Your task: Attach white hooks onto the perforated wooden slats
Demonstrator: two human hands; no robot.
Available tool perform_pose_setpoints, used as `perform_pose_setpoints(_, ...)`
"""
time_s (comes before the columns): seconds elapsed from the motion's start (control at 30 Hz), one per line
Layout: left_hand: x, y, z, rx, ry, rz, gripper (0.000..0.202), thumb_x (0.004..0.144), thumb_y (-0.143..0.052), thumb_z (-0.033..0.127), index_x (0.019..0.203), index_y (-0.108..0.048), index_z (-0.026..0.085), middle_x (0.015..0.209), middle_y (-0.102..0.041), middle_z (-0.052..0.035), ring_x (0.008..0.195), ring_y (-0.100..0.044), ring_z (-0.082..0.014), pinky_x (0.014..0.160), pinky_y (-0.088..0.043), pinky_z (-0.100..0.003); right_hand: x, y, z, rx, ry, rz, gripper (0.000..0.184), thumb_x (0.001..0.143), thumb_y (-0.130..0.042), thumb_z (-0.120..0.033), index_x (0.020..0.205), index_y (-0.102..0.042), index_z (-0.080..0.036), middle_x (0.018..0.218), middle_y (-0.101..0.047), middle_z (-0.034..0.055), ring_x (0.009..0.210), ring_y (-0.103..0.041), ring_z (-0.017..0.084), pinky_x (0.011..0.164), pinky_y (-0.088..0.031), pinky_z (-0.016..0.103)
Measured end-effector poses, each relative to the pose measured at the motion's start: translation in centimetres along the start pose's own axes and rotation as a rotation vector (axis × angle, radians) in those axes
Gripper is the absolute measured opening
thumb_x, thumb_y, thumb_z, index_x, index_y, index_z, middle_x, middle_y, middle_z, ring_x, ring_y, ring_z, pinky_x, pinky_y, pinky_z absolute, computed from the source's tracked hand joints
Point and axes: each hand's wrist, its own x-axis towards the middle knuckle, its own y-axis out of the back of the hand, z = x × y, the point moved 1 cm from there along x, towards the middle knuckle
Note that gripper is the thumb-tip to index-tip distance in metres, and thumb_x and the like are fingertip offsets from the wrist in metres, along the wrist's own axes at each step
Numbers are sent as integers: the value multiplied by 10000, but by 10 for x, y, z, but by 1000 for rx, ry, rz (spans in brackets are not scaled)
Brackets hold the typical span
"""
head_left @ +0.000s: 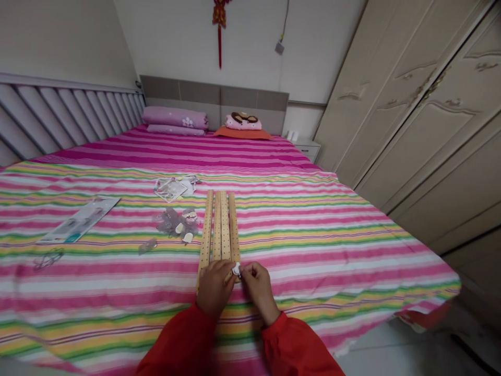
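Note:
Several long wooden strips with rows of holes [224, 219] lie side by side on the striped bed cover, pointing away from me. Over their near ends, my left hand [214, 284] is closed, its thumb and finger pinching a small white round piece [236, 269]. My right hand [256, 286] is closed too, fingertips pressed together at the right edge of that piece. A tiny dark bit shows just below it, too small to name. The left hand hides part of the strips' near ends.
Left of the strips are clear plastic bags with small white parts [178, 223], paper and plastic packets [174, 188], a flat printed package [80, 219] and a thin wire-like coil [49, 258]. Folded bedding [176, 119] lies by the headboard. The bed's edge and wardrobe [430, 130] are to the right.

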Motion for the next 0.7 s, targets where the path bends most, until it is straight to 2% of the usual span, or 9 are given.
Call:
perform_pose_setpoints(0.17,4,-1,-1,-15,-11,-18,230,791,-568,191,973,-695,251,1022,-704,-42,974,-593,-227,846,-402,-364,2,-1,-1,-92,13,30,279,644,-619,-385,493,-459,-214,469,-432,-59,481,-399,116,501,-321,257)
perform_pose_setpoints(0.3,5,0,-2,13,4,-26,230,787,-588,216,991,-689,249,1014,-703,-44,966,-600,-232,825,-407,-367,3,-1,1,-111,12,37,295,642,-623,-381,481,-438,-216,460,-416,-64,473,-386,111,492,-312,253)
perform_pose_setpoints(0.4,5,3,-1,64,15,-25,217,791,-594,245,985,-690,245,989,-703,-51,950,-606,-231,822,-413,-365,4,-2,5,-72,6,43,270,639,-640,-376,511,-474,-206,468,-452,-60,473,-419,112,489,-337,246)
perform_pose_setpoints(0.57,4,4,2,68,47,-37,219,794,-580,216,986,-684,229,965,-702,-50,939,-623,-225,817,-446,-370,4,-5,13,56,-16,4,198,640,-658,-362,679,-592,-179,521,-558,-39,508,-524,132,508,-418,245)
perform_pose_setpoints(0.7,5,-4,-2,-63,47,-15,231,762,-571,143,960,-678,196,934,-704,-57,891,-640,-202,793,-490,-341,3,-4,13,54,-8,25,191,624,-675,-347,616,-591,-176,536,-588,-20,520,-540,135,517,-435,249)
